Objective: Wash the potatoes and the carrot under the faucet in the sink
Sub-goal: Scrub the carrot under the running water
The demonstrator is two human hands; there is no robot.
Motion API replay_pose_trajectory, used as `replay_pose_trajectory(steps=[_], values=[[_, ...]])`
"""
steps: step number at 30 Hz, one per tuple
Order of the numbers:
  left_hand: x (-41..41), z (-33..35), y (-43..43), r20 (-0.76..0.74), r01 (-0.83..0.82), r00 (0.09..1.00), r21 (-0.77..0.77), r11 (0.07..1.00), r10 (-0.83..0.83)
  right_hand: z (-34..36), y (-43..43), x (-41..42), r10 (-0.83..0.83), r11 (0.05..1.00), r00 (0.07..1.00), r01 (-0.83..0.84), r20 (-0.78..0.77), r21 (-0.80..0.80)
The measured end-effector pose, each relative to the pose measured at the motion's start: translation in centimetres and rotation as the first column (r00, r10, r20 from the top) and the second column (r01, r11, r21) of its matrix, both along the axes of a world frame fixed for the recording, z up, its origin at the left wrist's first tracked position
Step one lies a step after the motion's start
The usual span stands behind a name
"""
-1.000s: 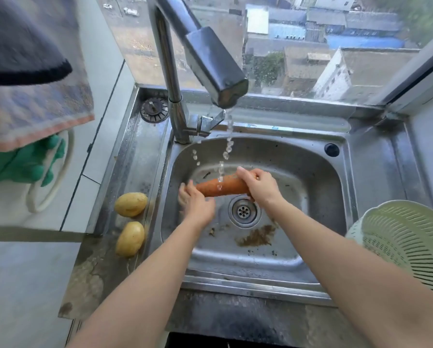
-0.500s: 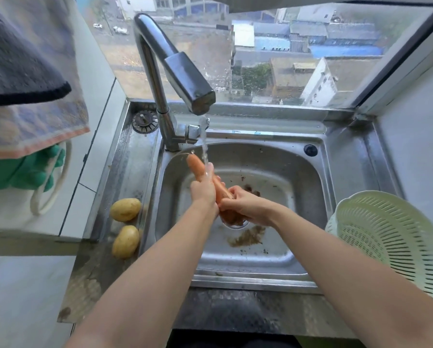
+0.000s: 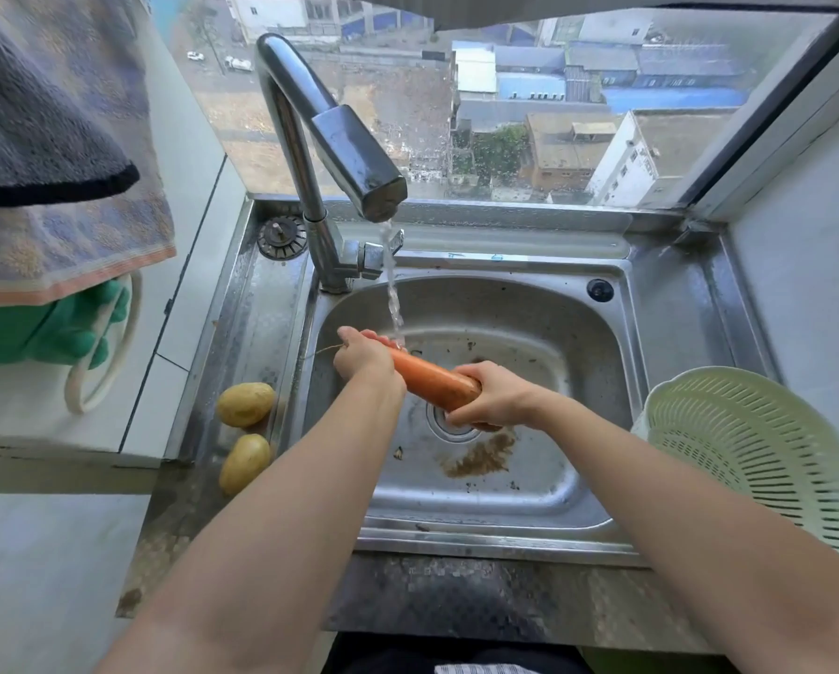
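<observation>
Grey-blue towel hanging at upper left, green glove below it. On the steel ledge left of the sink, upper potato and lower potato, close together. Left of centre, faucet running, water landing by the left hand, which curls round the thin end of the carrot. Carrot slanting over the basin, above the drain. Right hand gripping its thick end. Pale green colander at right edge. Small blue marks on the back ledge, too small to read.
</observation>
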State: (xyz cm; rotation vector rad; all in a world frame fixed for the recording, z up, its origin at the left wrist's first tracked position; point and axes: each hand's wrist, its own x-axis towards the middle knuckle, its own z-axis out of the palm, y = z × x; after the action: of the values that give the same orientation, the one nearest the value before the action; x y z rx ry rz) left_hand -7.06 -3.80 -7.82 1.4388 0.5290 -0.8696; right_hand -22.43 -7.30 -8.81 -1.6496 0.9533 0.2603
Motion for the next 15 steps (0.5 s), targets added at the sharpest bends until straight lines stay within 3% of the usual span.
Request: replay_pose_trajectory(steps=[3,5,9,12,15], values=[[0.0,0.3,0.2,-0.158,-0.001,0.987,-0.183,0.983,-0.028,0.4,-0.3,-1.0,-0.087,0.914,0.995,0.063,0.042,0.400],[-0.1,0.6,0.6,-0.250,0.011,0.964,-0.311,0.950,-0.093,0.5,-0.3,-1.7,-0.154,0.839,0.985,0.090,0.075,0.537],[-0.7,0.5,0.7,-0.138,0.251,0.940,-0.335,0.908,-0.311,0.1,0.3,-1.7,-0.262,0.811,0.962,0.179,0.072,0.557],[-1.3,0.4,1.0,-0.104,0.422,0.886,-0.216,0.880,-0.451,0.0,0.1,-1.7,-0.211,0.850,0.977,0.170,0.026,0.498],[-1.5,-0.3,1.3,-0.117,0.368,0.911,-0.203,0.907,-0.396,0.4,-0.3,-2.1,-0.152,0.749,0.988,0.122,-0.011,0.651]])
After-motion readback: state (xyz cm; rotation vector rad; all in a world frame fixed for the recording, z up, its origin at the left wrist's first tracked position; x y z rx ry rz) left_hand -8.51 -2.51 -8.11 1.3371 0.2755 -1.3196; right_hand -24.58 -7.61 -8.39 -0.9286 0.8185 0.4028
